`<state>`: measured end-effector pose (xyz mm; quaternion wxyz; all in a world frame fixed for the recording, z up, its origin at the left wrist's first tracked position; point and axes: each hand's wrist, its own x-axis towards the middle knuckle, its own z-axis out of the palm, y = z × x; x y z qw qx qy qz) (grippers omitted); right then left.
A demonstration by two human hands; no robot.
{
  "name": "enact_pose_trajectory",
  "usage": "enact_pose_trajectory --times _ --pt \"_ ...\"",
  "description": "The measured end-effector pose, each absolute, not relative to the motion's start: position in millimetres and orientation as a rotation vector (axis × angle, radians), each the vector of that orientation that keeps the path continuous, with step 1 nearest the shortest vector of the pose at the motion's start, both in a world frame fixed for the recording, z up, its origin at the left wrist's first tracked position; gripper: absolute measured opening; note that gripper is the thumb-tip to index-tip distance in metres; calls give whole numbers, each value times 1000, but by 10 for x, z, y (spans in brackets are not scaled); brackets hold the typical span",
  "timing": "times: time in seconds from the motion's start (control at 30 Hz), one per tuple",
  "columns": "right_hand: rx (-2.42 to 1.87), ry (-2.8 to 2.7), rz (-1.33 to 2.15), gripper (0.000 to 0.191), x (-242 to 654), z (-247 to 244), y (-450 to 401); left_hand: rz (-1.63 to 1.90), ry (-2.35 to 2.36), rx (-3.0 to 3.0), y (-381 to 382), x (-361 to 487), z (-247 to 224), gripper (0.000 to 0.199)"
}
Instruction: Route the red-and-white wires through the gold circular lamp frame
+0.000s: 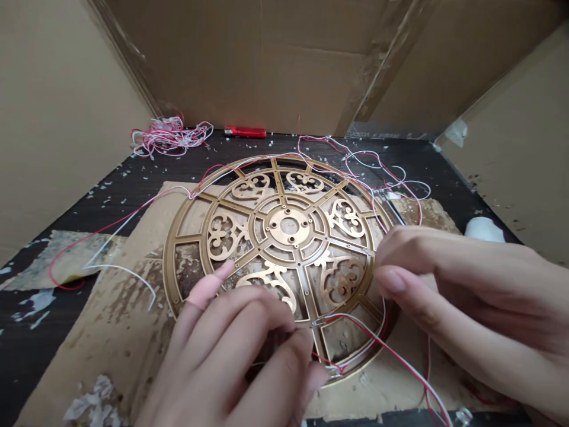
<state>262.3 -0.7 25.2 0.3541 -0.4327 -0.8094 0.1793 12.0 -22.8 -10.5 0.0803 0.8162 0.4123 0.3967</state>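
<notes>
A round gold-coloured metal frame (288, 225) with spokes and scrollwork panels lies flat in the middle of the view. Thin red and white wires (368, 338) loop over and around it. My left hand (231, 350), with a pink finger cot (207, 287) on its index finger, is bunched over the frame's near spoke, hiding what its fingertips touch. At the frame's right side, my right hand (457, 290) pinches a thin wire between thumb and forefinger. Part of the frame's near rim lies hidden under my hands.
A stained cardboard sheet (89, 332) lies under the frame on a dark table (44, 344) scattered with paper scraps. A tangle of red and white wire (171, 136) and a red lighter (244, 132) lie at the back. Cardboard walls (66, 118) surround the table.
</notes>
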Motion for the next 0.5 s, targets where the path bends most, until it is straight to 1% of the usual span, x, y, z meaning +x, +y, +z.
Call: enact_pose_trajectory --times 0.03,0.07,0.13,0.17,0.2,0.3,0.4,0.5 --pt "-1122 -2086 471 24 2626 248 5 1170 1224 2465 -225 125 -126 31" --pt "-1121 -2092 474 11 2631 248 10 1163 1217 2494 -224 128 -147 29" --pt "-1113 -2128 472 31 2645 262 7 1171 1196 2553 -229 125 -181 25" --pt "-1096 -2147 474 35 2653 274 2 1181 1188 2581 -234 120 -192 23" --pt "-1084 -2166 483 34 2659 286 -1 1185 1185 2608 -242 112 -198 22" --pt "-1124 -2193 532 16 2669 314 16 1092 1187 2657 -259 85 -183 22" --pt "-1155 -2219 589 20 2674 308 68 960 1146 2679 -251 72 -154 23" --pt "-1145 -2246 632 23 2676 276 109 1072 1136 2672 -232 83 -161 25"
